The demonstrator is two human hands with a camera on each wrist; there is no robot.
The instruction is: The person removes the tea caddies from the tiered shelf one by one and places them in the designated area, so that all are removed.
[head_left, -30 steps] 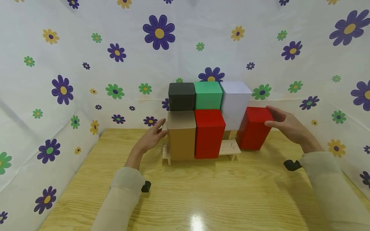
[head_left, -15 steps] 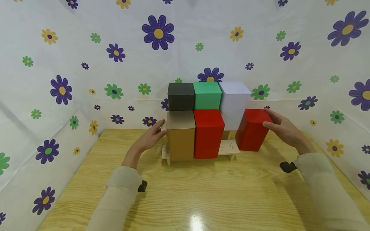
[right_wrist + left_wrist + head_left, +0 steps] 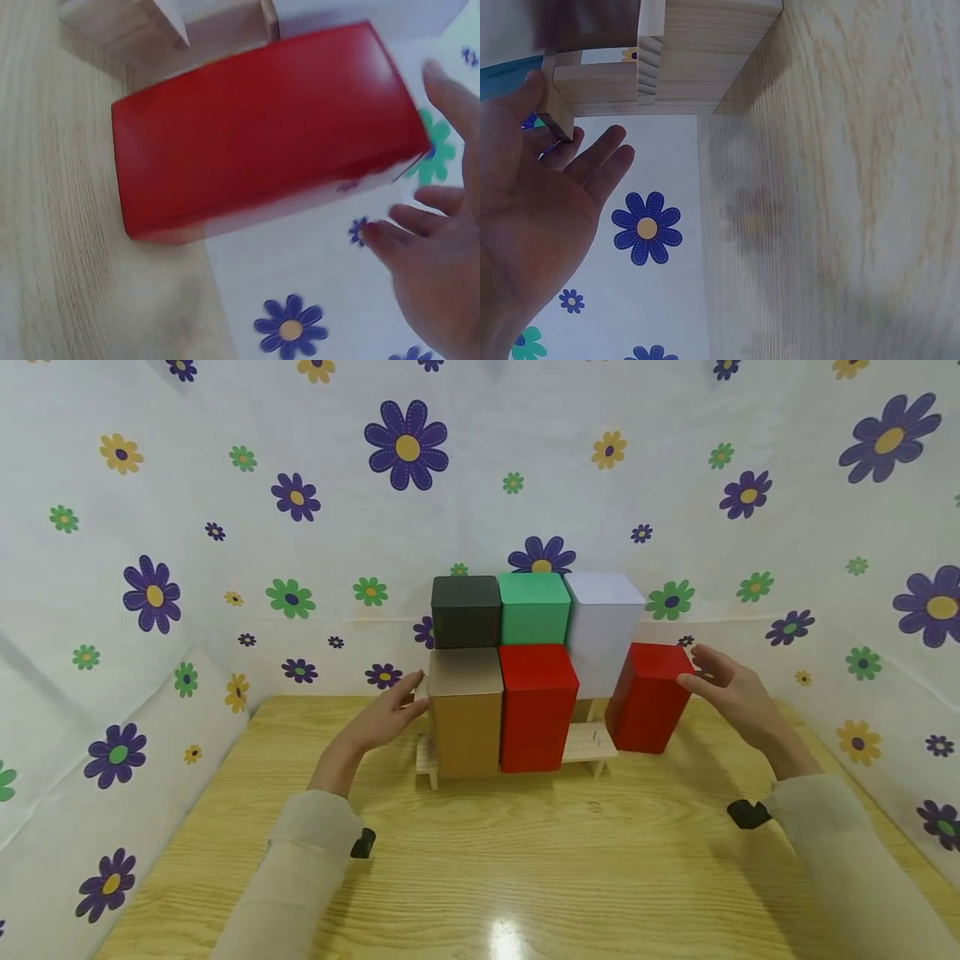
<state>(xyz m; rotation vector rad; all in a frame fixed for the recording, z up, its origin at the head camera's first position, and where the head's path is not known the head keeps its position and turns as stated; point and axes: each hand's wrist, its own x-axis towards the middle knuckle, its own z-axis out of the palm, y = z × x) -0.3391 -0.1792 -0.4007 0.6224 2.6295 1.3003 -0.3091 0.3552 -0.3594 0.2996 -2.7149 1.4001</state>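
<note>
A two-step wooden stand (image 3: 588,743) bears several tall boxes. My left hand (image 3: 375,722) is at its left side; in the left wrist view, thumb and forefinger pinch the end of the upper step (image 3: 557,114), other fingers spread. On the lower step are a brown box (image 3: 467,735) and a red box (image 3: 536,731). Behind them are a black box (image 3: 465,620), a green box (image 3: 534,610) and a white box (image 3: 603,631). Another red box (image 3: 647,706) stands tilted on the table right of the stand. My right hand (image 3: 738,697) is beside its top, fingers spread and apart from it.
The wood-grain table (image 3: 480,860) stretches in front of the stand. A white flower-printed cloth (image 3: 337,527) hangs behind and along both sides. Small black wrist devices show under both sleeves.
My right hand has let go of the right red box and drawn slightly away from it. That box has shifted a little. My left hand keeps its place at the stand.
</note>
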